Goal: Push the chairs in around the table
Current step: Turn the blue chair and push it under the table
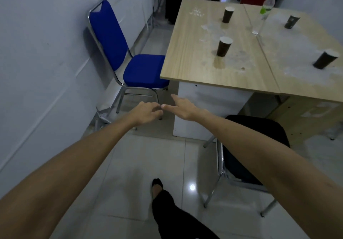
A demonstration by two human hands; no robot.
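A blue padded chair (143,69) with a chrome frame stands at the left side of the wooden table (193,60), its backrest near the wall and its seat front just under the table edge. A black chair (248,144) stands at the table's near side, partly under my right forearm. My left hand (146,113) and my right hand (182,107) are stretched out in front of me above the floor, short of the blue chair. Both hands hold nothing; the left fingers are loosely curled, the right fingers are spread.
Several dark paper cups (224,46) and a clear plastic bottle (263,13) stand on the table. A white wall (46,62) runs close along the left. The floor (141,164) is glossy tile, and my leg and foot (157,186) show below.
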